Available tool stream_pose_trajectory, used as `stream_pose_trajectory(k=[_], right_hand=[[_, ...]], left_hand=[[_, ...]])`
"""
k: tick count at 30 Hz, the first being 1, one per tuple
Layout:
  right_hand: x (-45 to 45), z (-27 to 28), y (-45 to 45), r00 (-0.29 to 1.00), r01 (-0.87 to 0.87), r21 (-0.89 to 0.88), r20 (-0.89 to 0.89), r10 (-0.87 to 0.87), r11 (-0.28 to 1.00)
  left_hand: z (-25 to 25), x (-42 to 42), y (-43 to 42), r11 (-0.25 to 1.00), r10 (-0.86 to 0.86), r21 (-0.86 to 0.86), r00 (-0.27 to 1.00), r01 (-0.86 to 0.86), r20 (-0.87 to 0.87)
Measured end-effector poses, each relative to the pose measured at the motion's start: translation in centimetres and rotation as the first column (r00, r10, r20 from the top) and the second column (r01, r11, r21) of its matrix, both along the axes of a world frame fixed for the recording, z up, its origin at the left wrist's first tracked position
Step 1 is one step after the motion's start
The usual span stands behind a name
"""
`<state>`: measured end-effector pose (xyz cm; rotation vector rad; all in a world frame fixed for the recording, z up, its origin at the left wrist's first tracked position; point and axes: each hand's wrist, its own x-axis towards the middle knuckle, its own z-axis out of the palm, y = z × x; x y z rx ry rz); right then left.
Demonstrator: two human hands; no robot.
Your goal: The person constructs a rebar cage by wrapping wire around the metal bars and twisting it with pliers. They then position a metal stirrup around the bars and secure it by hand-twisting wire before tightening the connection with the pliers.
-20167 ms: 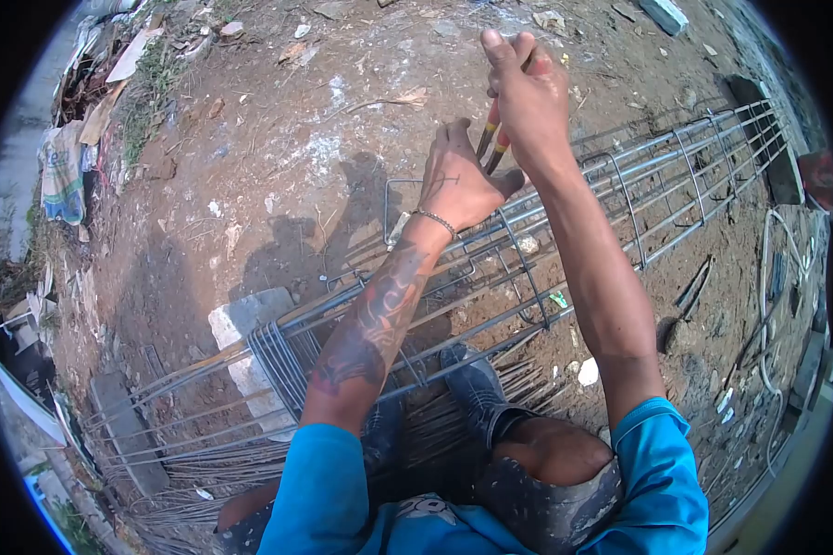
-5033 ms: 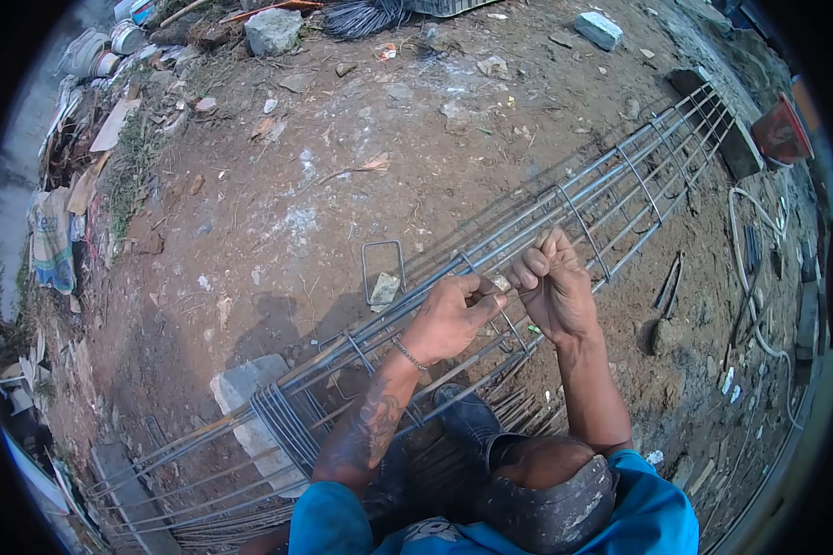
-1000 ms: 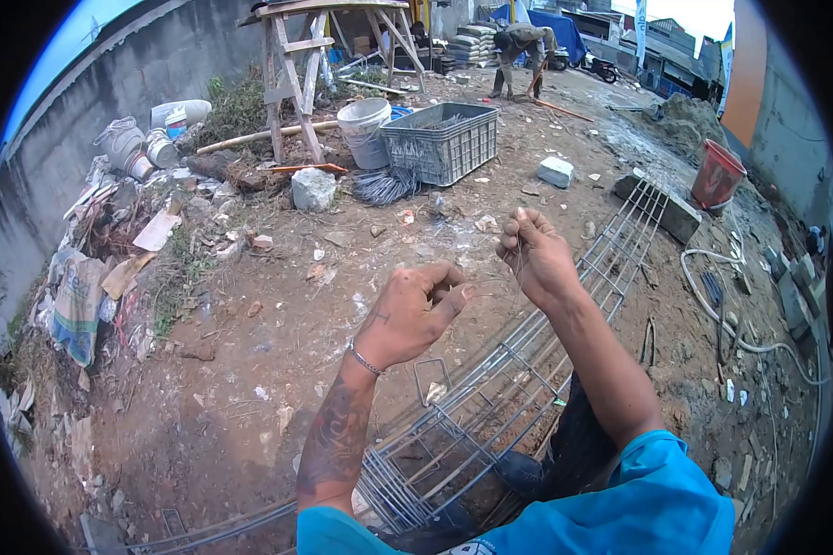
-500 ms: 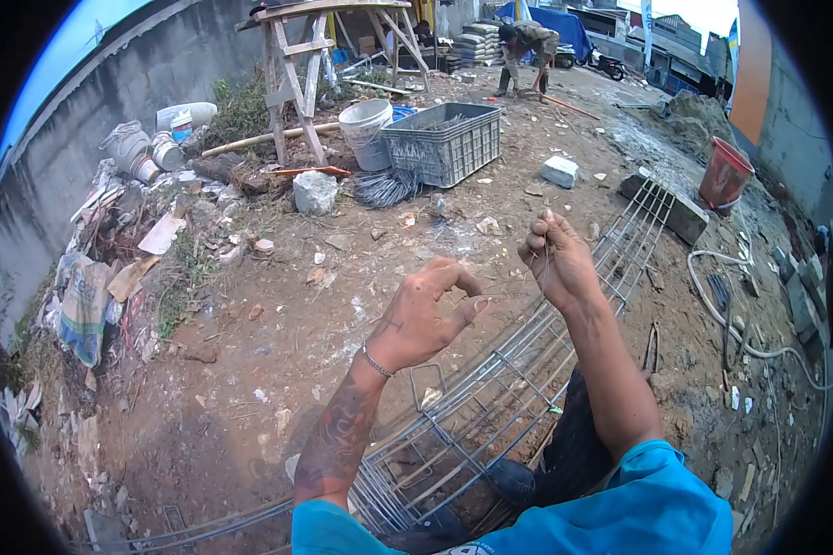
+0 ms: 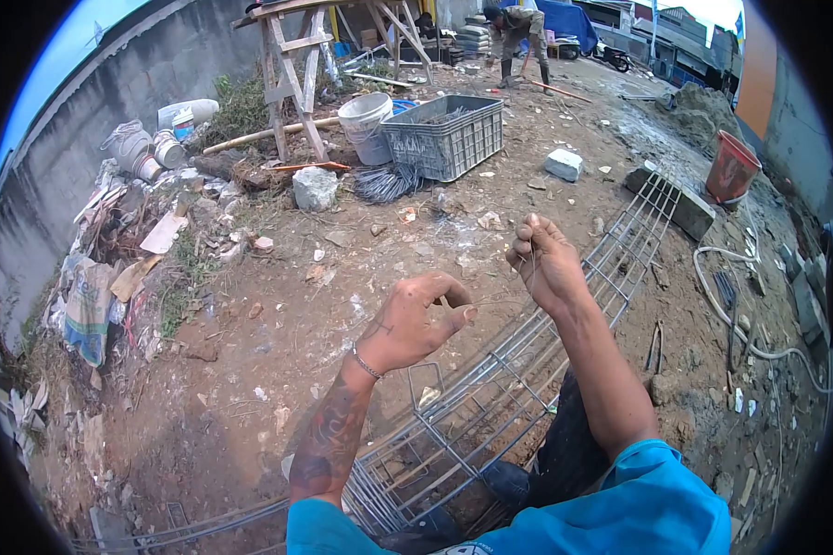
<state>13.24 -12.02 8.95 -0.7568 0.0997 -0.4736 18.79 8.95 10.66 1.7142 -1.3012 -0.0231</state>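
Note:
My right hand point(image 5: 548, 264) is raised over the rebar cage, its thumb and fingers pinched on thin tie wire point(image 5: 533, 271). Lower and to its left is my left hand point(image 5: 421, 319), fingers curled and thumb close to the index finger. A fine strand of wire shows at those fingertips; how it runs inside the hand is hidden. Beneath both hands the long rebar cage point(image 5: 500, 393) of steel bars and square stirrups slants across the ground. Several stirrups are bunched close together at its near end. Neither hand touches the cage.
A grey plastic crate point(image 5: 449, 143) stands ahead beside a white bucket point(image 5: 366, 125) and a bundle of wire point(image 5: 387, 185). The cage's far end rests on a concrete block point(image 5: 690, 215), near a red bucket point(image 5: 733, 166). Pliers point(image 5: 655, 347) lie right; another person point(image 5: 525, 42) stands far back.
Both hands have shifted slightly to the left and my right hand is a little lower, still pinching the wire. The person in the background has straightened somewhat.

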Motion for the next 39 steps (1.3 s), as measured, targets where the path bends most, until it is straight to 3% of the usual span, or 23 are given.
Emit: stream_pose_trajectory(k=[10, 12, 14, 16, 20, 23, 25, 29, 32, 34, 37, 39], right_hand=[[-0.1, 0.9, 0.5, 1.000, -0.016, -0.028, 0.023, 0.016, 0.999], [-0.1, 0.8, 0.8, 0.999, -0.035, -0.022, 0.011, 0.035, 0.999], [0.1, 0.6, 0.9, 0.997, -0.071, 0.032, 0.028, 0.070, 0.997], [0.1, 0.6, 1.0, 0.999, -0.046, 0.021, -0.006, 0.047, 0.999], [0.3, 0.5, 0.9, 1.000, -0.003, 0.053, -0.006, 0.004, 0.999], [0.3, 0.4, 0.8, 1.000, -0.005, 0.047, -0.006, 0.005, 0.999], [0.3, 0.5, 0.9, 1.000, -0.005, 0.059, -0.003, 0.006, 0.998], [0.5, 0.2, 0.5, 1.000, 0.017, 0.033, -0.008, -0.017, 0.999], [0.3, 0.2, 0.3, 0.999, 0.053, -0.004, -0.011, -0.053, 0.999], [0.2, 0.3, 0.1, 0.998, 0.068, -0.020, -0.004, -0.068, 0.997], [0.1, 0.1, -0.3, 0.995, 0.100, 0.005, -0.008, -0.100, 0.995], [0.2, -0.1, -0.5, 0.999, 0.028, 0.053, -0.025, -0.026, 0.998]], left_hand=[[0.4, 0.3, 1.3, 0.999, 0.029, -0.018, 1.000, -0.029, -0.011], [0.4, 0.3, 1.4, 0.996, -0.063, -0.075, 0.966, 0.045, -0.249], [0.3, 0.2, 1.6, 0.996, -0.077, -0.061, 0.954, 0.062, -0.289], [0.4, -0.1, 1.5, 0.982, -0.111, -0.184, 0.901, 0.035, -0.419], [0.0, 0.4, 1.7, 0.971, -0.146, -0.235, 0.869, 0.035, -0.473], [0.3, 0.3, 2.0, 0.980, -0.123, -0.195, 0.882, 0.036, -0.454], [0.6, 0.0, 2.0, 0.998, -0.034, -0.060, 0.996, 0.029, -0.077], [-0.6, 0.3, 1.0, 0.998, -0.047, -0.038, 0.999, 0.046, -0.010], [-1.0, 0.6, 0.6, 0.991, 0.035, -0.128, 0.999, -0.031, 0.029], [-0.9, 0.7, 0.6, 0.991, -0.092, -0.126, 0.883, 0.038, -0.460], [-0.7, 0.7, 0.6, 0.974, -0.162, -0.222, 0.818, 0.043, -0.552], [-0.9, 0.8, 0.7, 0.985, -0.139, -0.162, 0.809, 0.055, -0.571]])
